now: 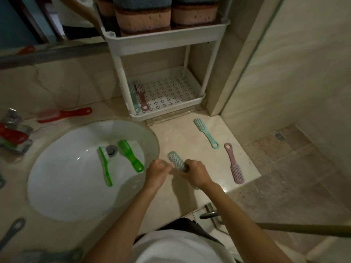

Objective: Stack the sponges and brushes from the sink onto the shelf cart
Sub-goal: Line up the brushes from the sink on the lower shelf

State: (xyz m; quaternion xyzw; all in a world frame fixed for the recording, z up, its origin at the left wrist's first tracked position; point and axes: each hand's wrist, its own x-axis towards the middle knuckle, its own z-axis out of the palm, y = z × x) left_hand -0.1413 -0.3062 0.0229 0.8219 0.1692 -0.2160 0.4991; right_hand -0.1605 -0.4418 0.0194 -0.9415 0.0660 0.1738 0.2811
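My right hand (196,172) grips the handle of a teal brush (175,160) just above the counter, right of the sink (57,186). My left hand (157,168) touches the brush's bristle head with its fingertips. Two green brushes (131,155) (104,167) lie in the sink by the drain. On the counter to the right lie another teal brush (205,132) and a pink brush (234,165). The white shelf cart (167,35) stands behind; its lower shelf (171,92) holds a teal and a pink brush (141,97), its upper shelf holds stacked sponges (142,18).
A red brush (64,113) lies on the counter behind the sink, and a tap with red and green items (13,135) sits at the left. A grey handle (11,232) shows at the lower left. The counter's right edge drops to a tiled floor (284,168).
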